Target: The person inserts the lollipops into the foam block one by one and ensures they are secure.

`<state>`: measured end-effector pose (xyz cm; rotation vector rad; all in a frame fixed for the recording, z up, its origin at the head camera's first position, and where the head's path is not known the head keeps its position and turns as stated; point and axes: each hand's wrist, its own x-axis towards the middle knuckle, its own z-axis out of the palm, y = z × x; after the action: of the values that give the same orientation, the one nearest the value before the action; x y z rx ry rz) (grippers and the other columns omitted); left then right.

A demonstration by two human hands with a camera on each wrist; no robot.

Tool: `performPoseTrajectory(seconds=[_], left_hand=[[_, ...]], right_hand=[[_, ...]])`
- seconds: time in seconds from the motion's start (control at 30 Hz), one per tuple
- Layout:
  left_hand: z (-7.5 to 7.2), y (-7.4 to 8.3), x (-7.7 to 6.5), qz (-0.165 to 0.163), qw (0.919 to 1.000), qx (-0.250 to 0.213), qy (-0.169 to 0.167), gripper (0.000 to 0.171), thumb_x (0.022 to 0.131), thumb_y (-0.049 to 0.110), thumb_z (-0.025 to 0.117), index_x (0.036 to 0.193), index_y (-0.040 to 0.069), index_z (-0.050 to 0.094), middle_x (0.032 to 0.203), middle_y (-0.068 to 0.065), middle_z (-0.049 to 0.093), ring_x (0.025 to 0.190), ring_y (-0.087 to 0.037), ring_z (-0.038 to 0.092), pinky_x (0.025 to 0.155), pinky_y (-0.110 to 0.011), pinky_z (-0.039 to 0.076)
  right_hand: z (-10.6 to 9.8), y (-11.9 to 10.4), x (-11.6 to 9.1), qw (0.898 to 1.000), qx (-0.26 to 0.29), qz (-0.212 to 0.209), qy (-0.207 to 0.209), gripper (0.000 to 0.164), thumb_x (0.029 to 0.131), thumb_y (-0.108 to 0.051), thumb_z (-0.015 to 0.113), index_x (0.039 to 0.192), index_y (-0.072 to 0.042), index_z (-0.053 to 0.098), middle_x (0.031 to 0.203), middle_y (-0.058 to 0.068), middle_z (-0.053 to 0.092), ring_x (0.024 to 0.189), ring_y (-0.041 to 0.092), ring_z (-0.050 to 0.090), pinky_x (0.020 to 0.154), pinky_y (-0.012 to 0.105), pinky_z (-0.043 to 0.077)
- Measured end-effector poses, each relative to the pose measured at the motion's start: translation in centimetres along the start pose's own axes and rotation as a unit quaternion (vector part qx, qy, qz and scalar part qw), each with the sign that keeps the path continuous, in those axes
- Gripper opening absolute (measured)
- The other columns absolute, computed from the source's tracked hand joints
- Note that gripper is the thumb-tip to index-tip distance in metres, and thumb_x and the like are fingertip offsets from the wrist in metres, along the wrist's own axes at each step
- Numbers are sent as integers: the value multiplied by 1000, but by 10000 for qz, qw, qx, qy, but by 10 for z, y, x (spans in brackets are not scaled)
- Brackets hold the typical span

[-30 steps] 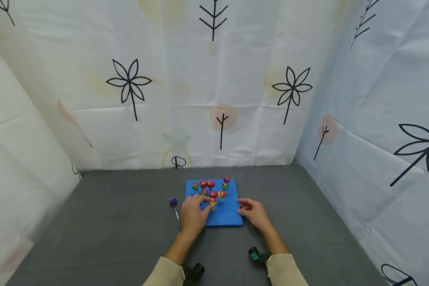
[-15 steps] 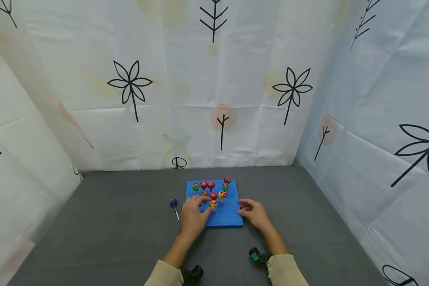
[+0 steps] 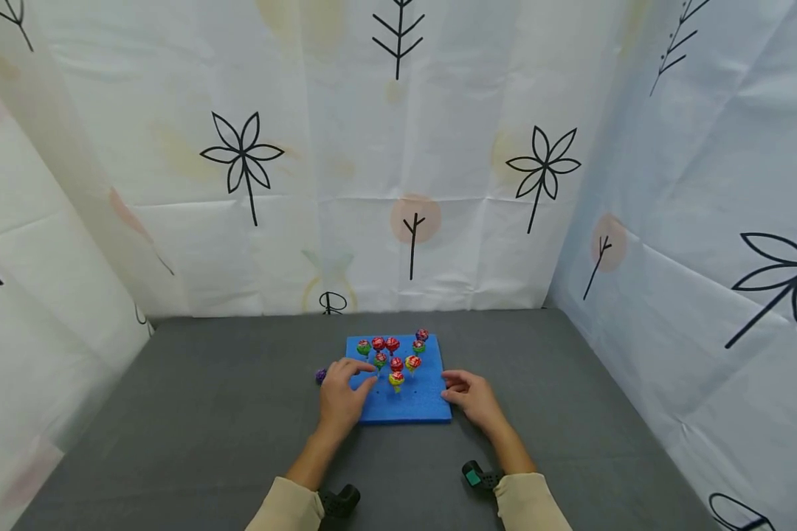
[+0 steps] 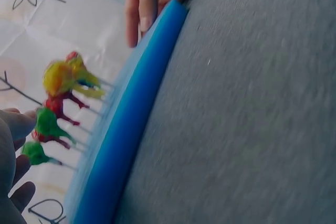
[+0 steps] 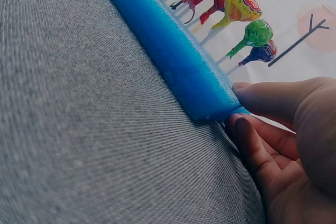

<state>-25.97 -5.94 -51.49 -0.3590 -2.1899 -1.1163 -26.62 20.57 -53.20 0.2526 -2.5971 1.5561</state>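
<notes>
A blue foam board lies on the table with several wrapped lollipops standing upright in it. My left hand hovers over the board's left side, thumb and fingers apart and nothing between them. Just right of those fingers stands a yellow lollipop; a green-and-red lollipop is near the fingertips. My right hand holds the board's right edge, thumb at its upper edge and curled fingers against the side. A loose purple lollipop lies left of the board, its stick hidden behind my left hand.
Grey cloth covers the table. White printed curtains close off the back and both sides. Further lollipops, red ones and a purple one among them, stand toward the board's far edge.
My left hand has moved left, away from the yellow lollipop, which stays upright in the board. It now covers part of the loose purple lollipop. The right hand has stayed put.
</notes>
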Motion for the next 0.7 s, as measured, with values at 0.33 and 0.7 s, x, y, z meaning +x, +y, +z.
performPoseTrajectory(seconds=[0.33,0.7], left_hand=[[-15,-19,4,-343,9992,-39,176,20,74,3,84,88,12,74,95,-4,69,95,-28,61,81,-48,49],[-28,-42,3,-1211,9926,0,85,19,77,8,83,92,11,74,102,-7,68,100,-31,58,88,-50,44]], right_hand=[[1,0,0,9999,12,110,53,29,86,-2,73,115,-2,69,97,4,67,86,17,62,77,34,53],[1,-1,1,9998,15,157,91,30,85,-1,73,114,-2,69,97,3,67,86,17,62,78,37,54]])
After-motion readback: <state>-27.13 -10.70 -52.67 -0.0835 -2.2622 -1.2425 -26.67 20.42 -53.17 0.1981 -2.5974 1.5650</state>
